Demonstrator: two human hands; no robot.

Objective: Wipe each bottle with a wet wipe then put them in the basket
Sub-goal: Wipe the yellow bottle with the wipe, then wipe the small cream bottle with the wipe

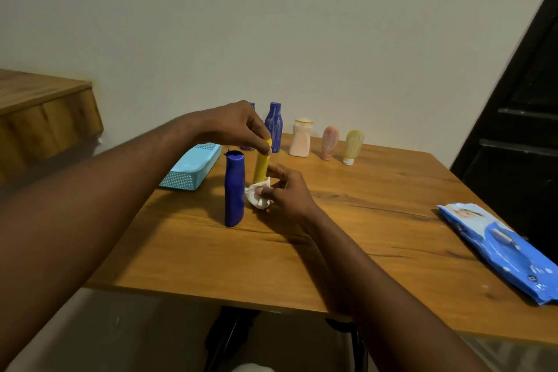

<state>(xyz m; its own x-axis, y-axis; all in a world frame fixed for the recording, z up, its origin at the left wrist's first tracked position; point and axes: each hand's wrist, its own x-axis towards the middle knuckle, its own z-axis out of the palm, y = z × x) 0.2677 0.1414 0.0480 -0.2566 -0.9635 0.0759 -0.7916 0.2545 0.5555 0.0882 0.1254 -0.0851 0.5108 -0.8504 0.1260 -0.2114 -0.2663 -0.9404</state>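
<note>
The left hand (238, 127) pinched the top of the yellow bottle (262, 164) between thumb and fingertips and held it upright. The right hand (287, 190) had its fingers curled round a bunched white wet wipe (256, 196), pressed against the bottle's lower end. The wipe hid the bottle's base, so it could not be told whether it rested on the surface (362, 220) or hung just above it. A tall blue bottle (234, 189) stood upright just beside the wipe, on the left-hand side. Nothing showed whether it had been wiped. The pale blue basket (193, 170) lay to the left of both hands, near the left forearm, and no bottle could be seen in it. Beyond the hands, toward the wall, stood a row that looked untouched. A second blue bottle (274, 127) was just past the left hand's fingers, and a third blue bottle (247, 147) was mostly hidden behind that hand. To the right of these came a cream bottle (300, 137), a pink tube (329, 142) and a pale yellow tube (353, 146). The pack of wipes (501, 251) lay well off to the right of the right hand. By this showing the job was at an early stage: the yellow bottle was mid-wipe, nothing was in the basket yet, and most of the bottles were yet to be cleaned and put away.
</note>
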